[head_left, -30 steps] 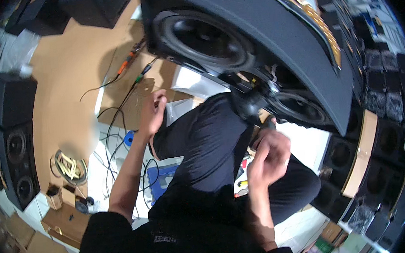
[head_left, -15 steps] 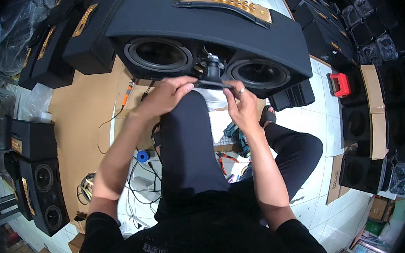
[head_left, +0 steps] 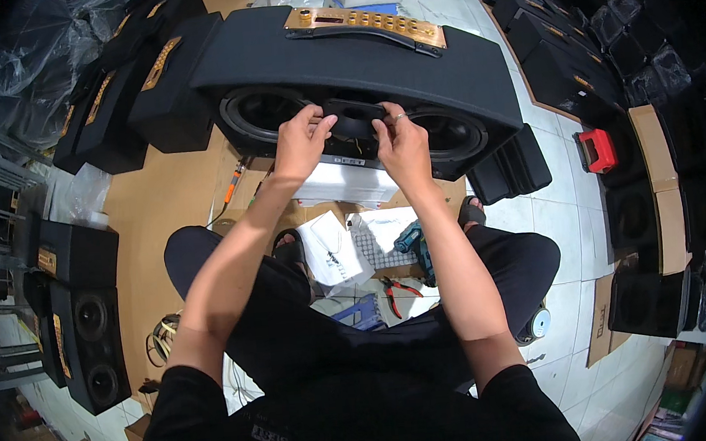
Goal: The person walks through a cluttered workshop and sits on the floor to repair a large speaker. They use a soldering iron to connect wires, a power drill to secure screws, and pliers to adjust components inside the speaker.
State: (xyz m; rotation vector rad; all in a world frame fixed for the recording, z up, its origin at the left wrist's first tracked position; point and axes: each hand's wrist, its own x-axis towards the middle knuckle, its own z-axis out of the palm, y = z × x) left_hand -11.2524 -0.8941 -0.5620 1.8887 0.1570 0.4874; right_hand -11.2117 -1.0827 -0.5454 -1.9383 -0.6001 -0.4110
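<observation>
Two bare hands are in the upper middle of the frame, and together they hold one black horn piece (head_left: 354, 121). The left hand (head_left: 305, 147) pinches its left end between thumb and fingers; the right hand (head_left: 403, 145), which wears one ring (head_left: 400, 116), pinches its right end. The piece is at the front of one large black cabinet (head_left: 340, 70), between two round woofers (head_left: 249, 112); whether it is already seated, I cannot tell. On the cabinet's top there are one gold panel (head_left: 335, 18) and one black handle (head_left: 362, 34). In the centre of the frame lie one pair of red-handled pliers (head_left: 392, 297) and one teal drill (head_left: 423, 256). One red case (head_left: 598, 151) stands at the right, and one orange tool (head_left: 234, 183) lies left of the cabinet.
</observation>
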